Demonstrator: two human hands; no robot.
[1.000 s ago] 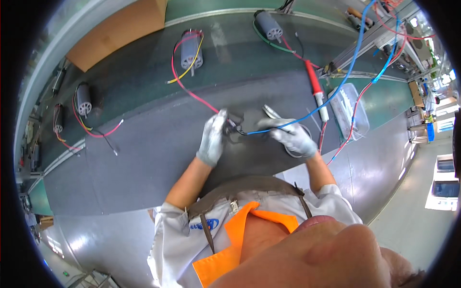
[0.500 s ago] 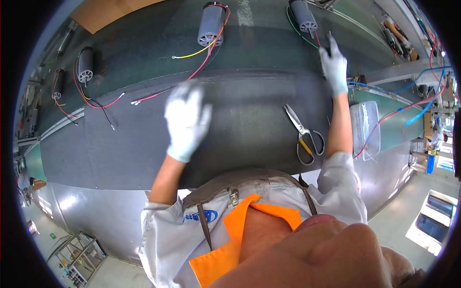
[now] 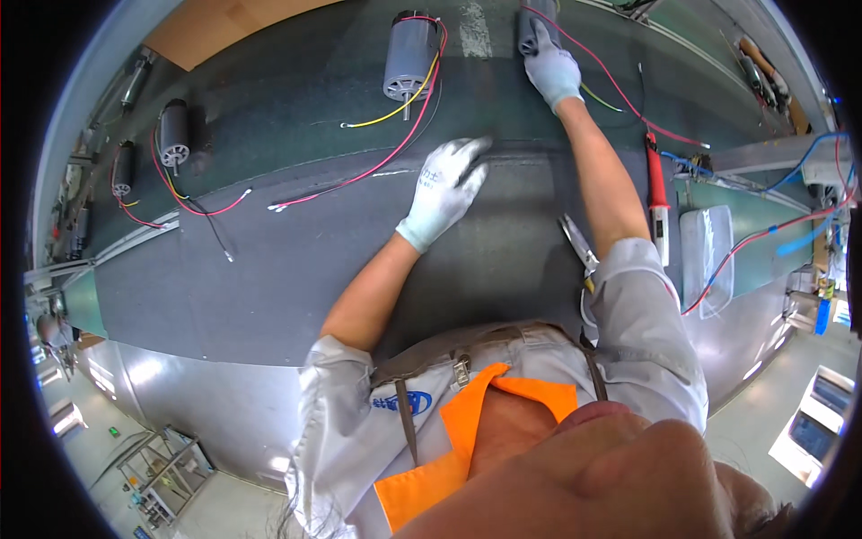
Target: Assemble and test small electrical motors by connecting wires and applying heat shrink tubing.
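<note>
- Head view, right hand: the gloved right hand (image 3: 551, 70) reaches to the far side of the bench, its fingers clamped on the near end of a grey motor (image 3: 533, 38) at the upper edge of the picture; a red wire (image 3: 620, 88) runs from there toward the right and crosses the top of a red-and-white tool (image 3: 658, 180).
- Head view, left hand: the gloved left hand (image 3: 446, 189) hovers above the dark mat (image 3: 269, 269), fingers apart and holding nothing; a second motor (image 3: 410, 56) lies beyond it, with red and yellow wires trailing toward the left.
- Head view, in the way: the right forearm and sleeve partly cover the scissors (image 3: 577, 238); a clear plastic tray (image 3: 707, 259) sits right of the tool, a red cable (image 3: 750, 239) passing over it.
- Head view, surroundings: two smaller motors (image 3: 174, 135) lie far left; a cardboard box (image 3: 235, 32) stands behind them.
</note>
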